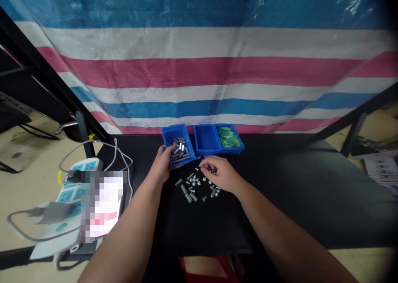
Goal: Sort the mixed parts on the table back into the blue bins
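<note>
My left hand (162,162) grips the near left corner of a blue plastic bin (174,129), its thumb over the rim. Several grey metal cylinders (181,147) lie inside that bin. Just to the right, my right hand (219,172) is held low over the table with its fingers curled around small metal pieces, partly hidden by the fingers. Below and between the hands, loose screws (193,179) with round heads are scattered on the black tabletop. More metal cylinders (186,194) lie among and beside them.
A second blue bin (207,139) and a third bin with green packets (230,138) stand at the back. On the left lie a power strip (62,216) with cables and a phone (107,204) with a blurred screen. A striped sheet (199,71) hangs behind the black table (280,192).
</note>
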The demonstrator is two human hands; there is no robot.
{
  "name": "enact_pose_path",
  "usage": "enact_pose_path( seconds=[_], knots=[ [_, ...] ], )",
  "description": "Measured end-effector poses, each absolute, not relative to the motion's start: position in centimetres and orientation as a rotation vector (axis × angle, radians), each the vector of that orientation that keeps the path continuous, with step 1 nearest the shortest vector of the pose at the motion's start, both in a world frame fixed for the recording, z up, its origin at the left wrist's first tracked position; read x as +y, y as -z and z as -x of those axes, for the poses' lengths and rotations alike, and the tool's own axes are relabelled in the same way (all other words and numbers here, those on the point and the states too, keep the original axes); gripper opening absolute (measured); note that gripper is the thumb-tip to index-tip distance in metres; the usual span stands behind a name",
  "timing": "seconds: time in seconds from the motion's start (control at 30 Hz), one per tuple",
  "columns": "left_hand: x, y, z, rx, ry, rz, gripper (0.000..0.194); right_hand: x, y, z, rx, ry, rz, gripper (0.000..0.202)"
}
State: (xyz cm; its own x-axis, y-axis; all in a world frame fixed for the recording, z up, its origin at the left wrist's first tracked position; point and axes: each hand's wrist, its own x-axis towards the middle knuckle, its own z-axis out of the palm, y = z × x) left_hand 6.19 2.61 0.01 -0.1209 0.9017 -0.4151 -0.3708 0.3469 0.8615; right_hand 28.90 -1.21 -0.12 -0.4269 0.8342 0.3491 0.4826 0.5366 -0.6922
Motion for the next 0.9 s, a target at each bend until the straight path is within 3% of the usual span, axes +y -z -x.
enact_pose_path(
  seconds=[0.47,0.77,0.9],
  knots=[
    [2.8,0.4,-6.3,1.240,-1.202,-0.572,0.038,-4.1,-0.5,-24.7,-2.472,-0.478,0.926,0.041],
    [2.8,0.4,-6.4,1.242,-1.181,-0.603,0.040,-4.4,0.6,-22.6,-2.525,-0.333,0.968,0.011],
    [2.7,0.3,-6.4,1.268,-1.181,-0.603,0.038,-4.1,0.2,-22.8,-2.553,-0.342,0.897,0.006]
  ],
)
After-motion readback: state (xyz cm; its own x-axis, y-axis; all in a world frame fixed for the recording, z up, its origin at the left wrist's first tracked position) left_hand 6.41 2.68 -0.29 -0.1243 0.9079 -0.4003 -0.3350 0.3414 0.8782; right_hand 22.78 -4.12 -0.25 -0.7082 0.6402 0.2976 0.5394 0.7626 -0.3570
